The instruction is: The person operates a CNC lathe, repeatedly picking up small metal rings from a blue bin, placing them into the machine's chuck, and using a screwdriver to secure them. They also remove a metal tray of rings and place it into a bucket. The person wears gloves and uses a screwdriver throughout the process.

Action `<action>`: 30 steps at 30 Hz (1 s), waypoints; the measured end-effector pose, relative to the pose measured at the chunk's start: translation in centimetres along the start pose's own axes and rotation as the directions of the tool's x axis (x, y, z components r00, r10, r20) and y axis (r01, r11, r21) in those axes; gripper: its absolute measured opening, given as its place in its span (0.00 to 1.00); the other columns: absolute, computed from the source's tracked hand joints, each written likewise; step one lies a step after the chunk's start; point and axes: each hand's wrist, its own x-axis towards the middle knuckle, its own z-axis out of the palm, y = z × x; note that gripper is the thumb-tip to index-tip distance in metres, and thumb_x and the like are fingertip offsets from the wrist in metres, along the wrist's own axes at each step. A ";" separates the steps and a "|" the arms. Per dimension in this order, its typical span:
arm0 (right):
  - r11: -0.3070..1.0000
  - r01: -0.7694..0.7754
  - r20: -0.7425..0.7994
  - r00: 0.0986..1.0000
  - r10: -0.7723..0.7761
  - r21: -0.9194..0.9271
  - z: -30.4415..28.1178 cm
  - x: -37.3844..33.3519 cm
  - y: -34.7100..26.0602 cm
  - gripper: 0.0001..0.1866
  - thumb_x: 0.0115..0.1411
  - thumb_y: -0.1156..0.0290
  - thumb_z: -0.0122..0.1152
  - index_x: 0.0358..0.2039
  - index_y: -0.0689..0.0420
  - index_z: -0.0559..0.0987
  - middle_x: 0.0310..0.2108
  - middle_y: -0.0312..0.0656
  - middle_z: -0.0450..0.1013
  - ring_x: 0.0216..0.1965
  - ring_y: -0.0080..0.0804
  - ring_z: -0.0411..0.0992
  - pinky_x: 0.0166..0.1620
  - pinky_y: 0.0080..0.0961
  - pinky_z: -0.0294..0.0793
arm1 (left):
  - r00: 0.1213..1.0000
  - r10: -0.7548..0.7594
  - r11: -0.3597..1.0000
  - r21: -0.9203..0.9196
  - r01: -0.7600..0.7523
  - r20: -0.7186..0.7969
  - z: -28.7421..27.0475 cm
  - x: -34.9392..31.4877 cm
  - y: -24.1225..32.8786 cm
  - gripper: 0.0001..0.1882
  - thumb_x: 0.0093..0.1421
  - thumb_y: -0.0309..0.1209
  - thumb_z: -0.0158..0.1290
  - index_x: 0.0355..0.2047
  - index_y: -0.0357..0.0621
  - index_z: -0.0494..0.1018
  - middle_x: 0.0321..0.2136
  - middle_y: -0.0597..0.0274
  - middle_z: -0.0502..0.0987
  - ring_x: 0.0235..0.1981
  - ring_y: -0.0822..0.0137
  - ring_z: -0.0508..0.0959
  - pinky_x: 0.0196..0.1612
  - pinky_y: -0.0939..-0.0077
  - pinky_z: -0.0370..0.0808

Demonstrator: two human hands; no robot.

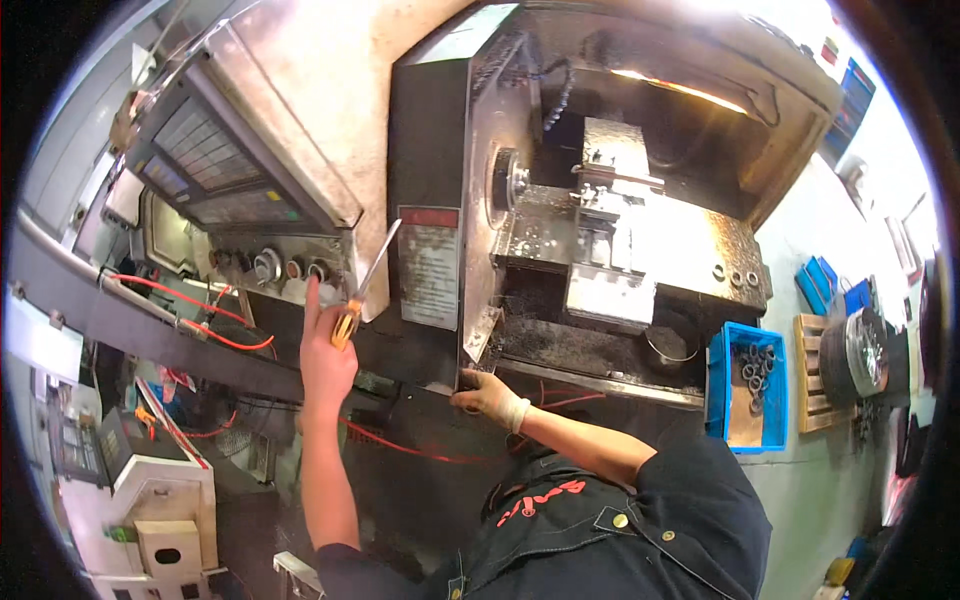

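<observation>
My left hand (328,358) is closed round the orange-yellow handle of a screwdriver (346,322); its metal shaft slants up and to the right. The index finger of that hand points up at the row of round knobs (268,265) below the control panel (195,150). Whether the fingertip touches a button I cannot tell. My right hand (490,396), with a whitish band at the wrist, grips the lower corner of the dark machine door (432,150). Beyond the door lies the open lathe, with its chuck (508,180) and tool carriage (612,235).
A blue crate (714,395) holding several metal rings stands right of the lathe. More rings (737,278) lie on the lathe bed. Farther right is a wooden pallet (815,375) with a wrapped round load. A red-orange hose (215,332) crosses at the left.
</observation>
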 end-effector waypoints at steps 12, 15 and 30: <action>0.987 0.123 -0.081 0.990 -0.115 0.104 -7.7 -11.9 1.5 0.24 0.48 0.78 0.57 0.49 0.63 0.69 0.31 0.32 0.70 0.25 0.15 0.63 0.26 0.15 0.64 | 0.834 -0.190 0.231 -0.802 0.551 0.518 13.3 -21.4 8.0 0.27 0.39 0.14 0.37 0.44 0.34 0.66 0.31 0.61 0.73 0.36 0.66 0.75 0.47 0.67 0.70; 0.991 0.132 -0.180 0.975 -0.128 0.009 -10.3 -16.6 1.8 0.25 0.48 0.77 0.57 0.49 0.61 0.70 0.29 0.32 0.70 0.24 0.14 0.63 0.25 0.15 0.64 | 0.803 -0.071 0.266 -0.764 0.587 0.592 16.4 -22.0 12.0 0.24 0.43 0.13 0.39 0.44 0.34 0.67 0.30 0.63 0.73 0.36 0.67 0.74 0.46 0.71 0.69; 0.328 0.831 -0.831 0.523 -0.187 0.450 -14.4 -35.5 13.4 0.18 0.43 0.84 0.50 0.38 0.61 0.72 0.37 0.42 0.70 0.38 0.33 0.70 0.45 0.30 0.71 | 0.345 0.626 0.558 -0.711 0.428 0.699 20.3 -21.5 27.0 0.23 0.51 0.13 0.44 0.49 0.39 0.67 0.30 0.66 0.71 0.32 0.77 0.71 0.36 0.84 0.68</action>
